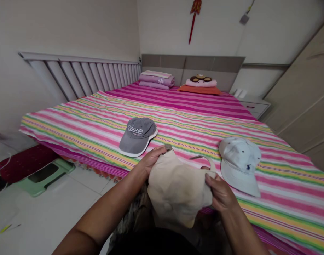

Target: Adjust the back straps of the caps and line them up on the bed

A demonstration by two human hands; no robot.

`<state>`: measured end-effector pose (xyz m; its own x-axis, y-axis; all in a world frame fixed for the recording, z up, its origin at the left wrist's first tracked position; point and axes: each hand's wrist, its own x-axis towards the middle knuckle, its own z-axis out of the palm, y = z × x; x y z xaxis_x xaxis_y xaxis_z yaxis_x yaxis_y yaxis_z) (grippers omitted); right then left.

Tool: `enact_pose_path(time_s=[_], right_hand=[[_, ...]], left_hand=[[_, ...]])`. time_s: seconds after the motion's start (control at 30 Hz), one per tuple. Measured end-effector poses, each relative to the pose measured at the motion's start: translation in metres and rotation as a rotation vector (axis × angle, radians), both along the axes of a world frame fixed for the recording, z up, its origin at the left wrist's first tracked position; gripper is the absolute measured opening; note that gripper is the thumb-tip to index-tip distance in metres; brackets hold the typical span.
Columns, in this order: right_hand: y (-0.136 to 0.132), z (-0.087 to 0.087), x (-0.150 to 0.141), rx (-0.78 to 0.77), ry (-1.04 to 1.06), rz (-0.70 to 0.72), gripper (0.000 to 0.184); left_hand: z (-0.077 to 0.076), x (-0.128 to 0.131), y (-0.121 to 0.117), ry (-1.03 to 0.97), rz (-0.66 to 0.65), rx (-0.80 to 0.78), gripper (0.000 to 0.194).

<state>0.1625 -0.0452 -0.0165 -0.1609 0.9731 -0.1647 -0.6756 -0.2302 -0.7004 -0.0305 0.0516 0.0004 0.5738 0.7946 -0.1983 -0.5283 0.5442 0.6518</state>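
Observation:
Both my hands hold a beige baseball cap (176, 191) up over the near edge of the bed, its underside hidden. My left hand (151, 159) pinches the cap's back near a small metal buckle (167, 147). My right hand (220, 193) grips the other side near the fabric strap. To the left of my hands, a grey cap (137, 136) with white stitched lettering and a white brim edge lies on the striped bedsheet (71, 131). A pale blue cap (240, 164) with a small dark logo lies to the right, close to my right hand.
The bed stretches ahead to a grey headboard (192, 65), with folded purple bedding (156, 79) and pillows (200, 85) at its far end. A green stool (42, 179) with a red cushion (25, 163) stands on the tiled floor at left. Beyond the bed's right side stand a nightstand (253, 106) and a wardrobe (300, 92).

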Motion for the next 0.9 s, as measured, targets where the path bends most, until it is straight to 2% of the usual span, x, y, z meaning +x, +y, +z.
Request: enact_pose_path(time_s=[0.1, 0.2, 0.27, 0.37, 0.43, 0.47, 0.57, 0.67, 0.73, 0.8, 0.9], right_hand=[[0.003, 0.008, 0.002, 0.032, 0.006, -0.148, 0.025], [0.007, 0.012, 0.001, 0.021, 0.028, -0.257, 0.029], [0.009, 0.012, 0.002, -0.020, 0.056, -0.290, 0.031], [0.014, 0.008, 0.006, -0.052, 0.083, -0.328, 0.031], [0.020, 0.004, 0.009, -0.044, 0.072, -0.347, 0.024], [0.024, 0.002, 0.011, -0.049, 0.057, -0.352, 0.020], [0.036, -0.005, 0.016, -0.099, 0.029, -0.415, 0.016], [0.043, -0.020, 0.021, -0.089, 0.037, -0.405, 0.025], [0.042, -0.035, 0.025, -0.092, 0.038, -0.303, 0.034], [0.038, -0.051, 0.028, -0.127, 0.047, -0.233, 0.040], [0.029, -0.074, 0.033, -0.176, 0.054, -0.207, 0.042]], left_hand=[[-0.016, -0.009, 0.007, -0.083, -0.145, -0.003, 0.021], [-0.049, -0.017, 0.003, -0.215, -0.209, 0.061, 0.028], [-0.074, -0.021, -0.008, -0.247, -0.301, 0.063, 0.036], [-0.111, -0.024, -0.036, -0.271, -0.308, -0.005, 0.037], [-0.130, -0.023, -0.056, -0.293, -0.294, -0.038, 0.040], [-0.138, -0.021, -0.065, -0.272, -0.326, -0.058, 0.039], [-0.151, -0.017, -0.078, -0.245, -0.252, -0.096, 0.035], [-0.145, -0.020, -0.065, -0.222, -0.086, -0.073, 0.033], [-0.129, -0.027, -0.043, -0.177, 0.020, -0.030, 0.027], [-0.102, -0.036, -0.014, -0.141, 0.146, 0.038, 0.021], [-0.048, -0.051, 0.030, -0.115, 0.281, 0.173, 0.016]])
